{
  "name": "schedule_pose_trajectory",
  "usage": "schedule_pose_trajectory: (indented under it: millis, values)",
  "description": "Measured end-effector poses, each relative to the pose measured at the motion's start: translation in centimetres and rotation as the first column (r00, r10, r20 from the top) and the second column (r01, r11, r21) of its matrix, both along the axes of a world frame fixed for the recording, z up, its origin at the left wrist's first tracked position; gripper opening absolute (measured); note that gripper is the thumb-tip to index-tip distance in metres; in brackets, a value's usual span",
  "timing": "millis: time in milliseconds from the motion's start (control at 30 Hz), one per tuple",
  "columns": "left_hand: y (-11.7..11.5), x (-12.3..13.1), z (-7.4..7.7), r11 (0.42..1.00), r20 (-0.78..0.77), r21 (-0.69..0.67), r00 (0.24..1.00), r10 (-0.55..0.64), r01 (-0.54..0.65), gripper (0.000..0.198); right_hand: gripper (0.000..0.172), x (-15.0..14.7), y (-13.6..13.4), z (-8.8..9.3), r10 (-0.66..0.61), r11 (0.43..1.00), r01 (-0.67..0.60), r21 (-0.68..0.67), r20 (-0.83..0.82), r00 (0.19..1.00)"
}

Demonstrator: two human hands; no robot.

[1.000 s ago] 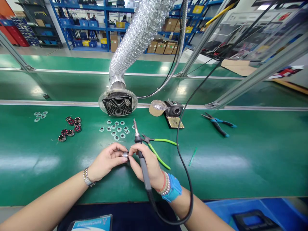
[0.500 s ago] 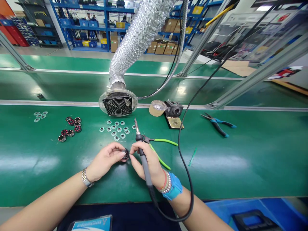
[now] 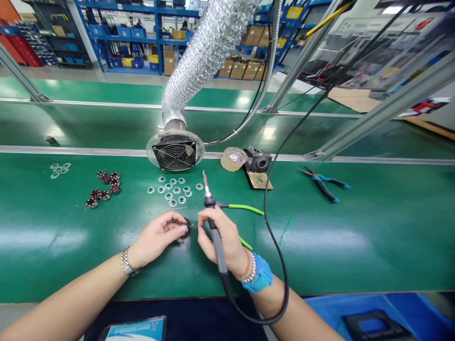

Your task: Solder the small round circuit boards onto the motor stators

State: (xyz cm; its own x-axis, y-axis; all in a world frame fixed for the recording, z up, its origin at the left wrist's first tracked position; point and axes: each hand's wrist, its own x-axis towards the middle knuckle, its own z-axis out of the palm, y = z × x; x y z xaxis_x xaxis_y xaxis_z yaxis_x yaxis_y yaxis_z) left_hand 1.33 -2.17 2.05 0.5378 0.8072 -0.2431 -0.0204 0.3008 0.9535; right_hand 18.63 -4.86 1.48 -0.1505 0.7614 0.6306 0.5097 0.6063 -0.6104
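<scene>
The left hand (image 3: 154, 239) is pinching a small dark ring (image 3: 186, 228) between thumb and fingertips, holding it above the green counter (image 3: 320, 246), near the middle of the view. The right hand (image 3: 222, 239) is wrapped around a soldering iron (image 3: 221, 263), its fingers pressed against the grey handle as on a pen. The iron's metal tip is pointing toward 12 o'clock, well apart from the ring. A thin wire (image 3: 194, 223) is reaching from the ring toward the right hand, though I cannot tell whether those fingers are pinching it.

Green-handled pliers (image 3: 245, 208) are lying just past the right hand at 1 o'clock. Pale washers (image 3: 173, 190) are spreading out at 12 o'clock, and dark round parts (image 3: 104, 189) are lying at 10 o'clock. Farther off, an iron stand (image 3: 258, 163) is sitting at 1 o'clock, blue-handled pliers (image 3: 323, 187) at 2 o'clock, and a fume extractor fan (image 3: 176, 156) at 12 o'clock.
</scene>
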Motion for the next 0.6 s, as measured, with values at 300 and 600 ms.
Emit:
schedule_pose_trajectory:
  millis: [300, 600]
  values:
    - [0.2, 0.1, -0.7, 0.94, 0.222, -0.341, 0.973, 0.062, 0.018, 0.02, 0.044, -0.1, 0.4, -1.0, 0.023, 0.97, -0.094, -0.223, -0.302, 0.953]
    - [-0.1, 0.2, -0.4, 0.944, 0.222, -0.318, 0.975, -0.022, 0.094, 0.023, 0.036, 0.0, 0.9, -0.1, -0.12, 0.851, -0.258, -0.458, -0.647, 0.753]
